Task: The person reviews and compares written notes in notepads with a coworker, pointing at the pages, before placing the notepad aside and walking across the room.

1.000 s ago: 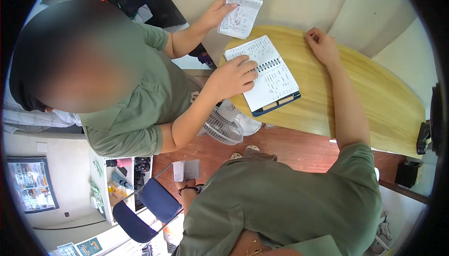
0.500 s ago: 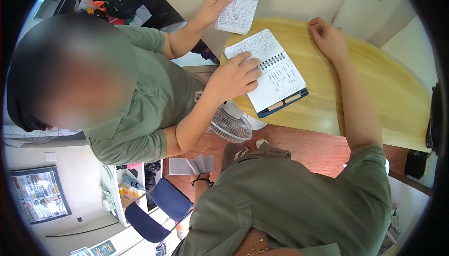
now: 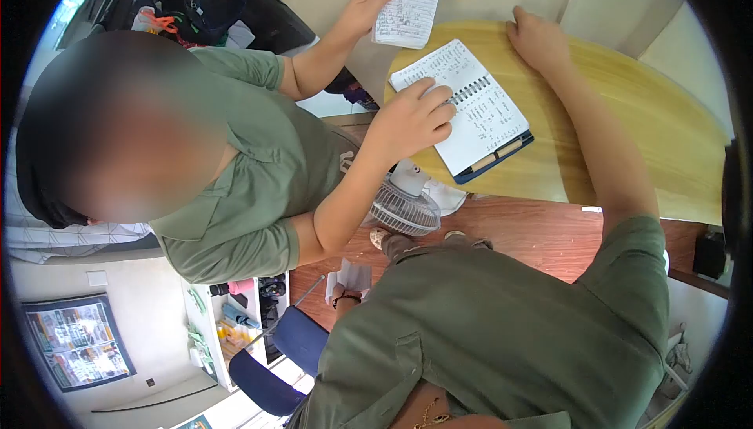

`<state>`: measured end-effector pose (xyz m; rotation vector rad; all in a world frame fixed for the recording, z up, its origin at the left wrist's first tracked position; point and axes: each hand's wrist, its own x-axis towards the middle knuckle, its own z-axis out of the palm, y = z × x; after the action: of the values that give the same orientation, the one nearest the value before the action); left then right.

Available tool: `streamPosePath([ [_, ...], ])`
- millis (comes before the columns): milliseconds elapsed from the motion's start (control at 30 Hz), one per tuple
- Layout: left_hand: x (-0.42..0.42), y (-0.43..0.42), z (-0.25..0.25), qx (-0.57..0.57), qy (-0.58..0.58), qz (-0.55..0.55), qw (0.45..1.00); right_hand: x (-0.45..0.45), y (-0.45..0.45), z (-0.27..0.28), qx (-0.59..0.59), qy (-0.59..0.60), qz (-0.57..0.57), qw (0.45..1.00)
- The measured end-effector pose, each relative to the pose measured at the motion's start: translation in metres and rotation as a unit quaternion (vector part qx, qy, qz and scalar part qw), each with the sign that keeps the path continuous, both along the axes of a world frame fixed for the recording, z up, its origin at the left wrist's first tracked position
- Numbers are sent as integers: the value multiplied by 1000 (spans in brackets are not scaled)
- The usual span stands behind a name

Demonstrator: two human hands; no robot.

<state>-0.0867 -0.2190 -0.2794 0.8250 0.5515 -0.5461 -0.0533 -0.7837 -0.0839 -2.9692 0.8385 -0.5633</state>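
My left hand [image 3: 343, 300], with a dark bead bracelet at the wrist, hangs low beside my body and grips an open notebook [image 3: 354, 276] with pale pages, partly hidden by my shirt. My right hand [image 3: 541, 41] rests at the far edge of the wooden table, its fingers loosely curled with nothing seen in them. Left of it lies an open spiral notebook [image 3: 492, 119] with handwritten pages and a pen at its lower edge. A person's hand [image 3: 416, 119] hovers over or touches its left side; the two cannot be told apart. That person's other hand [image 3: 369, 9] holds up a handwritten notepad [image 3: 409, 7].
The other person, in a green shirt [image 3: 259, 147], sits on the left of the curved table [image 3: 627, 115]. Below the table's edge stand a fan [image 3: 404, 205] and blue folding chairs [image 3: 267, 382]. Shelves [image 3: 220, 327] with assorted items line the lower left.
My left hand and its notebook have shifted, and less of the pages shows. One finger of my right hand sticks out more. The whole view has shifted slightly.
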Motion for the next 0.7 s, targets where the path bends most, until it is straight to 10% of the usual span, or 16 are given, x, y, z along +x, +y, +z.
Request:
streamPosePath([
  [67,28,-47,39,-219,61,-81,970,14,7,8,16,2,-6,1000],
  [133,56,-102,86,-584,552,140,578,30,7,3,15,21,-29,999],
  [267,92,-211,166,-476,780,123,387,37,15,-5,-11,-12,-24,1000],
  [467,127,-225,200,-441,782,76,435,36,12,-2,108,-73,64,989],
  [500,139,-184,184,-460,679,-47,570,38,8,-3,156,-105,92,978],
  [700,95,-25,85,-379,350,50,855,44,18,-9,315,-144,197,917],
])
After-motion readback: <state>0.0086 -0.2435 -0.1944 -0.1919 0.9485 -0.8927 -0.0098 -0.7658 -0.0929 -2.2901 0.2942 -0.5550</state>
